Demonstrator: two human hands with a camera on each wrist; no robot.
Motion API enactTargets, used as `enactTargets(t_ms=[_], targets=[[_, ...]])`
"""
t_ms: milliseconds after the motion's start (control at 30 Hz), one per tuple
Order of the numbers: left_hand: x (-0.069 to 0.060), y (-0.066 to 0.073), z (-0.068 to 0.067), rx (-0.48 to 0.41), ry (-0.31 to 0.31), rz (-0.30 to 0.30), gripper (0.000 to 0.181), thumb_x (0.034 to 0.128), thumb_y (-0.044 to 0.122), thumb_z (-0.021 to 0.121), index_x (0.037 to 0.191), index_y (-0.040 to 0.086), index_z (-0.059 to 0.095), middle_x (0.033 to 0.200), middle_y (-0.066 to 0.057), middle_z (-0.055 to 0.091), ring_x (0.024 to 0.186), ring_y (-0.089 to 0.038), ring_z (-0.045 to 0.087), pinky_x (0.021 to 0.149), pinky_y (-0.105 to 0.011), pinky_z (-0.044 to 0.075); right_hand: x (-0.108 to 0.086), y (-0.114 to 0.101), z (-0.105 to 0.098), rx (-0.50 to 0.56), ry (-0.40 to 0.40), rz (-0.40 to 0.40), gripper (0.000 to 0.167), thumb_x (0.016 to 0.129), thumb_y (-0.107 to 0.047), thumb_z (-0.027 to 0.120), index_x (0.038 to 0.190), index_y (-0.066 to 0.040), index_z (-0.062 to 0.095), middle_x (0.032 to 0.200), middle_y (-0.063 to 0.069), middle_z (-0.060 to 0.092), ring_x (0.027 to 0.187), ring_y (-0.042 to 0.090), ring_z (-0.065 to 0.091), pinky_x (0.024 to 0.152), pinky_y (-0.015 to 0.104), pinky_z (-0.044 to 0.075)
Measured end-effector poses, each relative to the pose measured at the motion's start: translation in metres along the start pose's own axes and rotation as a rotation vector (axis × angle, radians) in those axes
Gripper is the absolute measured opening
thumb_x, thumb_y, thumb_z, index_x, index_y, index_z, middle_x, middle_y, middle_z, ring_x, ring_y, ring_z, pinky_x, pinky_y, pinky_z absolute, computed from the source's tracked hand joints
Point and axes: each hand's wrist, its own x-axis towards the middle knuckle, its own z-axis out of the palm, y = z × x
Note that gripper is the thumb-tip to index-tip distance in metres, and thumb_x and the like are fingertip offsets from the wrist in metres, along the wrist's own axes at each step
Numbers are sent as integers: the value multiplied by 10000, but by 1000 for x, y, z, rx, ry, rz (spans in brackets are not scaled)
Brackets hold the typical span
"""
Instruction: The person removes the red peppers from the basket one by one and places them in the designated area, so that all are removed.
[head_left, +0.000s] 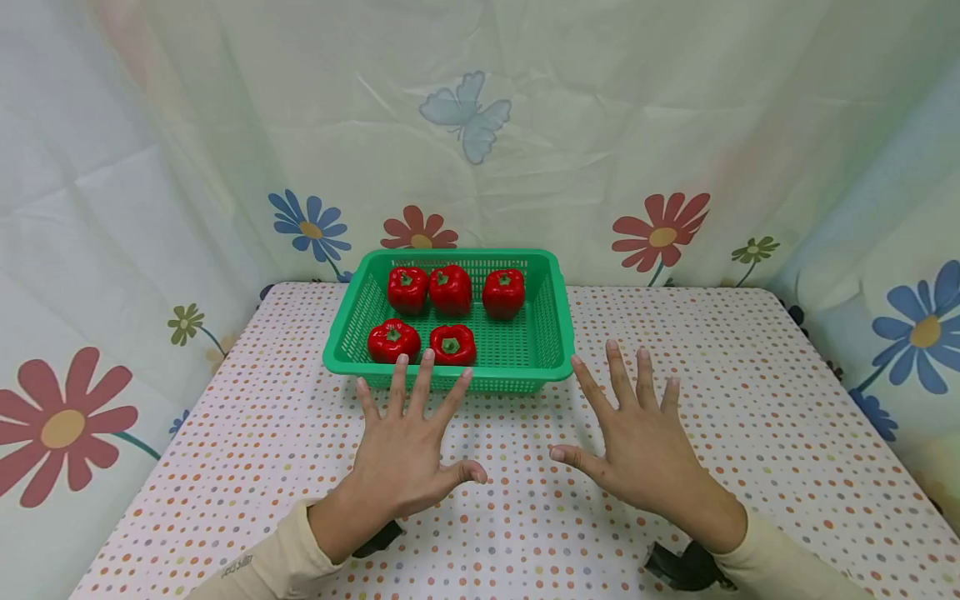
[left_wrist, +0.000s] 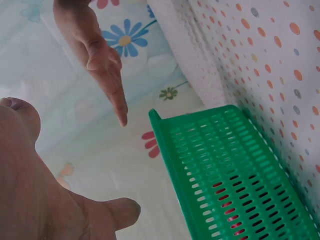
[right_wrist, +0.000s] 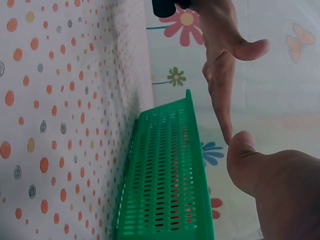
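A green plastic basket with slotted walls stands toward the back of the table. Inside it are several red bell peppers, grouped at its left and middle. My left hand hovers palm down with fingers spread, its fingertips overlapping the basket's front rim in the head view. To the right, my right hand is also spread palm down, its index fingertip close to the basket's front right corner. Neither hand holds anything. From the side, both wrist views show the basket wall, with red glimpsed through the slots.
A dotted cloth covers the table. Behind and at both sides hangs a pale curtain printed with flowers and a butterfly. Dark straps sit at the wrists.
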Motion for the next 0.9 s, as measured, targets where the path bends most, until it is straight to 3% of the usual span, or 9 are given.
enactTargets(t_ms=[233,300,367,500,633,700,767,833,900], targets=[[5,-8,-3,18,48,0,1053,693,907,-67,1581,362,85,1664,-113,-53,1511,-447,-60,1035,-820,56,0,-2,-2,38,-26,-18,996,848,-757,502,1599,-256,80,1648,199,-52,1465,535,-64,1020,815,125],[10,-20,-12,-7,32,-34,1012,736,901,-10,1582,353,80,1661,-124,-64,1508,-448,-80,1041,-816,53,0,-2,-4,49,-32,-20,984,860,-745,499,1599,-253,76,1648,204,-29,1468,534,-42,1028,808,129],[19,-41,-23,-82,-1,-91,936,818,863,108,1585,326,108,1658,-149,-53,1502,-466,-83,1036,-818,51,3,-2,-7,79,-39,-27,968,875,-724,501,1600,-240,79,1646,215,9,1467,541,-6,1032,801,141],[42,-110,-30,-392,-32,-239,737,971,651,355,1571,233,261,1652,-190,13,1495,-488,-57,1047,-807,47,14,2,-18,193,-31,-57,927,902,-648,546,1597,-208,121,1633,217,146,1453,529,182,1041,743,259],[60,-172,-1,-931,9,-304,606,1041,478,373,1542,138,332,1652,-160,116,1518,-415,63,1118,-729,108,43,12,-27,377,27,-92,828,913,-474,657,1568,-153,265,1533,205,406,1323,453,480,976,620,446],[65,-188,21,-1187,12,-296,561,1062,420,346,1549,144,307,1648,-138,153,1506,-389,168,1155,-630,214,66,17,-28,492,52,-119,752,912,-364,696,1535,-130,344,1457,194,508,1238,407,576,942,562,497],[68,-195,39,-1384,-2,-287,531,1074,376,323,1563,178,265,1645,-119,154,1483,-385,238,1133,-492,350,93,21,-25,629,58,-149,705,908,-265,715,1511,-117,382,1412,188,547,1185,390,613,921,538,520],[71,-197,53,-1471,8,-277,502,1077,343,319,1562,231,253,1647,-92,131,1467,-375,276,1054,-350,443,121,23,-20,747,37,-156,689,905,-237,720,1501,-130,392,1398,175,547,1197,375,599,948,526,510],[73,-195,62,-1515,40,-276,478,1074,319,328,1546,274,263,1644,-64,130,1469,-348,277,1015,-287,447,148,23,-16,860,-4,-143,706,903,-225,721,1509,-131,371,1420,192,511,1241,395,553,975,544,487]])
